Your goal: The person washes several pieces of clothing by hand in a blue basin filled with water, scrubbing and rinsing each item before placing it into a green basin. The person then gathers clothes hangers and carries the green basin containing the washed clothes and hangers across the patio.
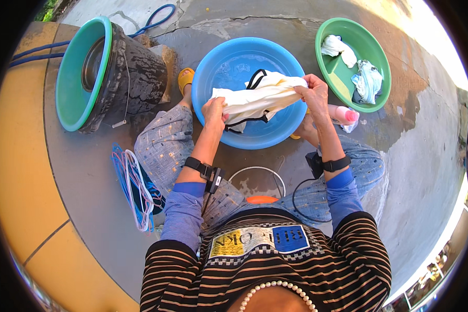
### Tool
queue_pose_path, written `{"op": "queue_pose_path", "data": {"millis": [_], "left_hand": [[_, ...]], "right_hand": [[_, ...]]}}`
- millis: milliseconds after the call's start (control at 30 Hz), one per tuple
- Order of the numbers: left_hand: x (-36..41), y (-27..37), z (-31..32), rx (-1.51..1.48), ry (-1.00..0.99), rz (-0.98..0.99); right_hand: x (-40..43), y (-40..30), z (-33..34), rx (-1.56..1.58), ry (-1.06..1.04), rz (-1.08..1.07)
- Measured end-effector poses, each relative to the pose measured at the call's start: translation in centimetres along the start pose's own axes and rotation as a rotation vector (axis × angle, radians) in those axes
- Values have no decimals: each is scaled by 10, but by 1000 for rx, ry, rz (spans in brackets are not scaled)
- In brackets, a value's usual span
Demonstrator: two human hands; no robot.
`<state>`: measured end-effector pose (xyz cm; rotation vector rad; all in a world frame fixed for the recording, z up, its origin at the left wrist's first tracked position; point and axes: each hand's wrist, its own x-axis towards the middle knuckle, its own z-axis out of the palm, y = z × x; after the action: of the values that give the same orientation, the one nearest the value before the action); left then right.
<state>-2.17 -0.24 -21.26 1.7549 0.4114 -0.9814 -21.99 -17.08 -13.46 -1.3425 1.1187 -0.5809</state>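
A white cloth garment with black trim (259,99) is stretched between my two hands. It hangs over a round blue plastic basin (202,84) with some sudsy water (243,64) in it. My left hand (213,112) pinches the garment's left end near the basin's front left. At the right end, my right hand (314,93) grips the cloth close to the basin's right rim. Folds hide part of the black edging, and the garment covers the middle of the basin.
At the right, a green basin (353,27) holds a white cloth (338,50) and a light blue bundle (367,82). A pink-capped bottle (344,114) lies beside it. Leftward are a dark bucket (140,70) with a green basin (64,89) on it, plastic hangers (136,191) and a blue hose (39,57).
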Motion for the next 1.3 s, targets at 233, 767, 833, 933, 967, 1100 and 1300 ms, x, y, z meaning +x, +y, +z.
{"op": "queue_pose_path", "data": {"millis": [233,767,833,933,967,1100,1300], "left_hand": [[40,-46,-1,848,402,1191],[172,-128,67,1631,-338,584],[184,-130,75,1776,-278,595],[191,-111,79,1642,-324,720],[190,-100,79,1586,-404,611],[166,-59,76,1287,-406,253],[84,-70,56,168,226,-234]], "right_hand": [[29,107,33,-737,-60,-390],[113,270,109,-1428,-574,80],[123,271,113,-1573,-614,-2],[145,260,112,-1482,-732,92],[150,254,111,-1450,-802,155],[152,231,93,-865,-453,357],[100,239,136,-675,-7,411]]}}
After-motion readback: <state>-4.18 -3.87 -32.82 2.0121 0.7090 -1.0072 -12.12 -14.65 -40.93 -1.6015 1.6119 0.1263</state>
